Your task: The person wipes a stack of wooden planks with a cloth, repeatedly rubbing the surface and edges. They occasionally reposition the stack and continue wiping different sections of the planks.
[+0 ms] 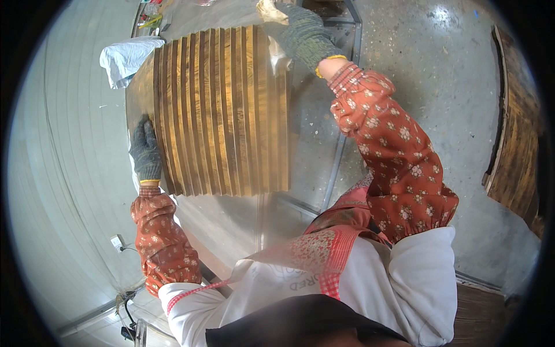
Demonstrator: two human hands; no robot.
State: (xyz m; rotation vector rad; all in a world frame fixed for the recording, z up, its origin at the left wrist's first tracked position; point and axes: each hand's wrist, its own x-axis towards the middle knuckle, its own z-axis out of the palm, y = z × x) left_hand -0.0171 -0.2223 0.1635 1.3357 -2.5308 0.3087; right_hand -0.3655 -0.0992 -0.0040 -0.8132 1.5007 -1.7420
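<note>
A stack of brown-stained wooden boards [222, 115], overlapping in long parallel strips with wood grain showing, lies on a table in front of me. My left hand [145, 151], in a dark grey knitted glove, rests along the stack's left edge with its fingers stretched out. Beyond the far right corner, my right hand [300, 36], in a grey-green glove with a yellow cuff, is closed on a crumpled off-white rag [272, 11]. Its fingers are partly cut off by the picture's upper rim. A blurred whitish patch [279, 58] shows below that hand, its kind unclear.
A white cloth or bag [128, 59] lies at the table's far left corner, near small coloured items [151, 17]. Metal frame bars [334, 168] run beside the table. More dark-stained wooden boards [514, 133] stand at the far right. A pale wall [69, 150] rises on the left.
</note>
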